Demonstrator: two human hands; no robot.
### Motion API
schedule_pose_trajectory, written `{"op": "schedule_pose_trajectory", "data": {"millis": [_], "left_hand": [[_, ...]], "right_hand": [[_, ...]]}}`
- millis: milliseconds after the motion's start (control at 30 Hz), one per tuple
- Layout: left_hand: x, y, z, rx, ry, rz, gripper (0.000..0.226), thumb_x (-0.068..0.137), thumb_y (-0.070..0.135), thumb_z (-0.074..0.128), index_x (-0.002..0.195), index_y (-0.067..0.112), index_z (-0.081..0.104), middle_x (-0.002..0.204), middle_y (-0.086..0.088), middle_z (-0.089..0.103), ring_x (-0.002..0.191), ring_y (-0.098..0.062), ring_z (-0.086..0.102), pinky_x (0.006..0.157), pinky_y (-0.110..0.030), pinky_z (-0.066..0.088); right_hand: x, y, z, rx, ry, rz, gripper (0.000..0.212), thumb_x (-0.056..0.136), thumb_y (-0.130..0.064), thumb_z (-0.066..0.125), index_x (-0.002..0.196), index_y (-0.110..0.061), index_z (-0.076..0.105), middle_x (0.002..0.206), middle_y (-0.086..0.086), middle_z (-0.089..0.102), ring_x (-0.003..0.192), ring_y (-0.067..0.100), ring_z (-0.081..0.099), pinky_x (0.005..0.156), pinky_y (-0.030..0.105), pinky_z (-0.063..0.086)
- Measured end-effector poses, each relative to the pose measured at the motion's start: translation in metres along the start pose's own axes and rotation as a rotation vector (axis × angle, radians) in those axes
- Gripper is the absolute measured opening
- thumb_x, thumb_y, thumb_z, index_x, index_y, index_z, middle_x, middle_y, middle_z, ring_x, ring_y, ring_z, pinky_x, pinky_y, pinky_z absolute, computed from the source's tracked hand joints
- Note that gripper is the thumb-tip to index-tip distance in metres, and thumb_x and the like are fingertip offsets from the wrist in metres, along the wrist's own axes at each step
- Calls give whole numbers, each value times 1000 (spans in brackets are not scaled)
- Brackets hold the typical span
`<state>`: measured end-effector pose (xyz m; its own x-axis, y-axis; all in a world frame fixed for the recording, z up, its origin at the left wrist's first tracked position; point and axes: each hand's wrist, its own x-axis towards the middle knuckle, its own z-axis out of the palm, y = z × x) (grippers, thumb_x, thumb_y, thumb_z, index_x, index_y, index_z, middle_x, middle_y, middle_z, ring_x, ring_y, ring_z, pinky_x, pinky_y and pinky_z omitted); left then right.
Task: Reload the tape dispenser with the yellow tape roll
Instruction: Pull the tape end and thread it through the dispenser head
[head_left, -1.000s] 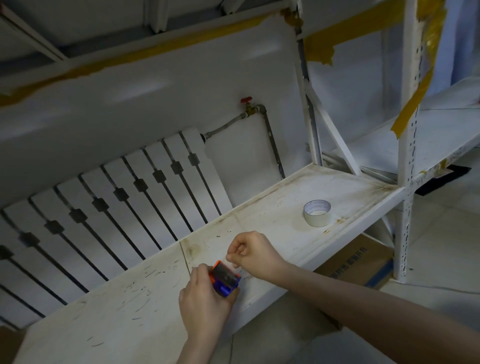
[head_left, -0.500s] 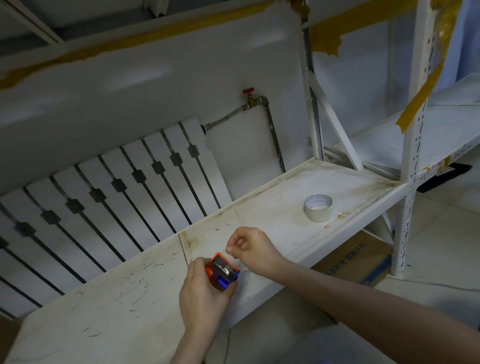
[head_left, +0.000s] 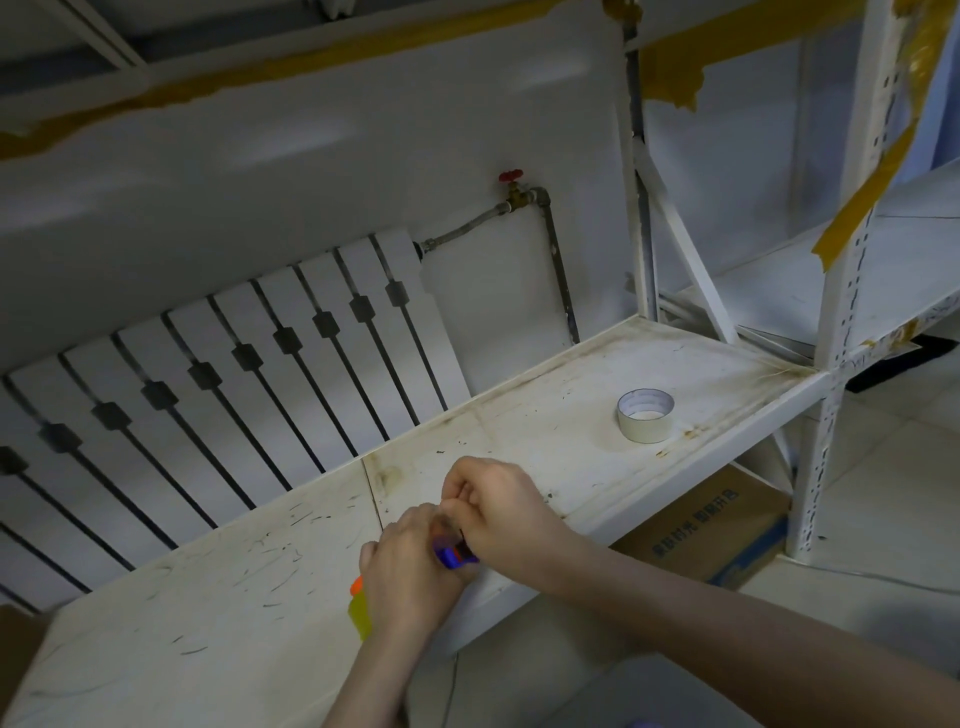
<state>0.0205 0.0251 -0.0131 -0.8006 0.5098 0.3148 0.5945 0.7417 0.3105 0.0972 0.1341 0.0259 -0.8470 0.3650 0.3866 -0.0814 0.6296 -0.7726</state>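
Note:
My left hand (head_left: 410, 577) grips a small tape dispenser (head_left: 453, 555) with blue and orange parts, held over the front edge of the white shelf (head_left: 545, 457). Something yellow (head_left: 359, 613) and a bit of orange show at the left of that hand. My right hand (head_left: 498, 514) is closed against the top of the dispenser, fingertips pinched together at it; what they pinch is hidden. A pale tape roll (head_left: 645, 415) lies flat on the shelf to the right, well apart from both hands.
A white radiator (head_left: 234, 374) leans behind the shelf, with a pipe and red valve (head_left: 511, 176). A perforated shelf post (head_left: 831, 405) stands at the right. A cardboard box (head_left: 717, 530) sits under the shelf on the tiled floor.
My right hand has come down onto the dispenser and now touches it. My left hand has turned the dispenser, so less of its orange and blue body shows.

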Motion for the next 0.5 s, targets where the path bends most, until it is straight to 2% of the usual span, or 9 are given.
{"op": "schedule_pose_trajectory", "data": {"millis": [100, 167, 233, 300, 400, 500], "left_hand": [[-2, -6, -1, -27, 78, 2, 43, 61, 46, 72, 98, 35, 54, 89, 13, 62, 91, -16, 60, 77, -30, 32], [-2, -7, -1, -26, 71, 3, 48, 60, 48, 73, 101, 34, 53, 88, 15, 58, 91, -15, 60, 77, -29, 30], [-1, -5, -2, -17, 58, 5, 50, 60, 49, 73, 102, 34, 50, 88, 17, 53, 91, -14, 59, 78, -28, 28], [1, -5, -1, -8, 45, 6, 52, 60, 50, 74, 103, 33, 49, 93, 16, 56, 93, -14, 59, 79, -28, 29], [3, -7, 0, -7, 25, 13, 53, 60, 50, 74, 103, 33, 48, 96, 15, 58, 94, -14, 58, 81, -29, 29], [8, -5, -1, 2, -14, 46, 51, 60, 51, 74, 101, 37, 48, 92, 19, 54, 92, -12, 57, 80, -28, 29]], "right_hand": [[10, 4, -14, -9, -34, 106, 10, 87, -9, 55, 83, -11, 63, 70, -9, 54, 72, 13, 57, 71, 29, 54], [14, 11, -18, -6, -26, 159, 11, 87, -7, 55, 83, -10, 65, 70, -9, 55, 78, 17, 61, 76, 34, 56], [16, 19, -18, 20, 3, 208, 11, 86, -6, 56, 82, -12, 64, 70, -8, 57, 80, 17, 63, 75, 32, 56], [14, 25, -17, 43, 26, 229, 8, 86, -9, 57, 83, -13, 63, 72, -6, 60, 77, 14, 61, 74, 31, 54], [9, 29, -12, 28, 53, 138, 5, 87, -16, 57, 84, -18, 59, 76, -5, 60, 73, 12, 56, 74, 37, 54], [4, 26, -6, -6, 78, -13, 4, 87, -17, 56, 85, -20, 57, 83, -7, 61, 79, 12, 57, 74, 35, 52]]}}
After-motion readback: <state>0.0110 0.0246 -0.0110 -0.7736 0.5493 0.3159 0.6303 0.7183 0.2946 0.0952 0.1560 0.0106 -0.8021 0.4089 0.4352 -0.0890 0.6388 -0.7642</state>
